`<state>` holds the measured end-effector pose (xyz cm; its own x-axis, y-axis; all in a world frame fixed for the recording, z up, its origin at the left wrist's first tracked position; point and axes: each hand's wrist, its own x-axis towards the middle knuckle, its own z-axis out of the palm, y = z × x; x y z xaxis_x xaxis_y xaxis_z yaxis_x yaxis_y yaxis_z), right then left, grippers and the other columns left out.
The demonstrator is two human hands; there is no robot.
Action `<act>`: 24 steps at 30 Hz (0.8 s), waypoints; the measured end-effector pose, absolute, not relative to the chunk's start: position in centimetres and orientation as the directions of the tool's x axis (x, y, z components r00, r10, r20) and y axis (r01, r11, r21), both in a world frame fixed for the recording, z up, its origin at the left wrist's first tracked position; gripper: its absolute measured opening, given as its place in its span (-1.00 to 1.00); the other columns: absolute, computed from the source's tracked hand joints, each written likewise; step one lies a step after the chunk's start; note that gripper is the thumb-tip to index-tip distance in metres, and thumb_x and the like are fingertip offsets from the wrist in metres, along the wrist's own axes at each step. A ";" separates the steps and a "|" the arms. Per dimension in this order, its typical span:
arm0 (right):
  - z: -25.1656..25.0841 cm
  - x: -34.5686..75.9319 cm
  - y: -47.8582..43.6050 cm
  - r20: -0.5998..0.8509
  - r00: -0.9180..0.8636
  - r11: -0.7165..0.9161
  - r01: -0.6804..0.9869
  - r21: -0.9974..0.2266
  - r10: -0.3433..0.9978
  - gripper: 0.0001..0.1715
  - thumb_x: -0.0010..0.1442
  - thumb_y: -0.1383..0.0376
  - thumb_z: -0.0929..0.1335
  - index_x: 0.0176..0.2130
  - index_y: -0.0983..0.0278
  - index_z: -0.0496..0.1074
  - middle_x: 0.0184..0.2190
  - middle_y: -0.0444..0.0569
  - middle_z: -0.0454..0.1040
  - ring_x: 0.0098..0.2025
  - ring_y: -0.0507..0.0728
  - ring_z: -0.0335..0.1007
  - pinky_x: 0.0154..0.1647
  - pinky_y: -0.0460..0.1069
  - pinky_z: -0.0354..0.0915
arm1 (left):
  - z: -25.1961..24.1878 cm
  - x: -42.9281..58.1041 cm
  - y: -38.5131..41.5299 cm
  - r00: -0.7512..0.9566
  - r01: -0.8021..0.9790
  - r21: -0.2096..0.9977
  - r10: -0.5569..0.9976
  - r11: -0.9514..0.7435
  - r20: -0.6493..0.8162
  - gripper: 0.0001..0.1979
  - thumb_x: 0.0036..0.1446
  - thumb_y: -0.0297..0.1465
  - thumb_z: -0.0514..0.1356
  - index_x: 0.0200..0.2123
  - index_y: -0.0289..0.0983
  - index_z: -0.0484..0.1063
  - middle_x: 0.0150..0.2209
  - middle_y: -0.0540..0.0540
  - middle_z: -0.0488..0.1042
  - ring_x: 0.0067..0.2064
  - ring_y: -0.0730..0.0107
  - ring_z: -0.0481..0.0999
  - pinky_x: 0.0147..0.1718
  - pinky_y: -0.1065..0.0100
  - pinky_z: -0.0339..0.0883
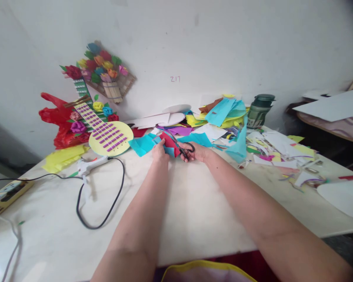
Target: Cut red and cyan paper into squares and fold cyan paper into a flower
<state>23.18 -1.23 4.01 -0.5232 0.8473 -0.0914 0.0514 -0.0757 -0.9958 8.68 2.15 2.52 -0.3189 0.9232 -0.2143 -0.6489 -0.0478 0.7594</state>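
Note:
My left hand (161, 152) pinches a piece of red paper (170, 144) near the middle of the table. A small blue piece shows just below the red one. Fingers of my right hand (192, 152) are wrapped round a pair of dark-handled scissors (190, 147). The scissor blades point up and left, close against the red paper; whether they are biting into it I cannot tell. Turquoise paper (142, 145) lies on the table behind both hands. To the left leans a yellow paper guitar (111, 138) with purple strips.
A white glue gun (90, 166) with a looped black cord lies left, near a power strip (10, 192). Coloured paper is heaped (229, 111) at the back beside a green bottle (259, 111). Paper scraps (282, 149) cover the right side. Paper flowers (102, 64) stand against the wall.

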 end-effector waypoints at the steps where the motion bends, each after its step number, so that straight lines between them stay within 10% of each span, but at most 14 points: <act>1: 4.0 23.3 -1.2 -0.083 -0.532 -0.064 0.054 -0.997 0.843 -0.47 -0.02 -0.10 0.32 -0.47 0.34 0.30 -0.65 -0.04 0.44 -0.69 -0.02 0.32 -0.81 -0.20 0.01 | 2.6 8.7 2.1 -0.346 -0.656 0.752 0.911 -0.064 -0.224 -0.92 -0.06 -0.52 0.18 -0.45 -0.30 0.31 -0.45 -0.02 0.44 -0.41 0.47 0.47 -0.37 0.43 0.36; 24: 4.8 23.4 -1.6 0.040 -0.406 0.152 0.247 -0.957 0.913 -0.51 -0.10 -0.04 0.41 -0.56 0.33 0.29 -0.67 -0.10 0.38 -0.71 -0.06 0.26 -0.80 -0.19 0.06 | 3.8 9.4 1.2 -0.435 -0.616 0.781 0.872 -0.106 -0.225 -0.86 -0.19 -0.56 0.22 -0.57 -0.29 0.28 -0.55 0.01 0.38 -0.47 0.44 0.44 -0.45 0.41 0.36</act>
<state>23.35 -1.59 4.80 -0.4058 0.9131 0.0403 0.2470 0.1520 -0.9570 9.35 1.22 3.83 -0.4355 0.8717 -0.2247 -0.6158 -0.1064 0.7807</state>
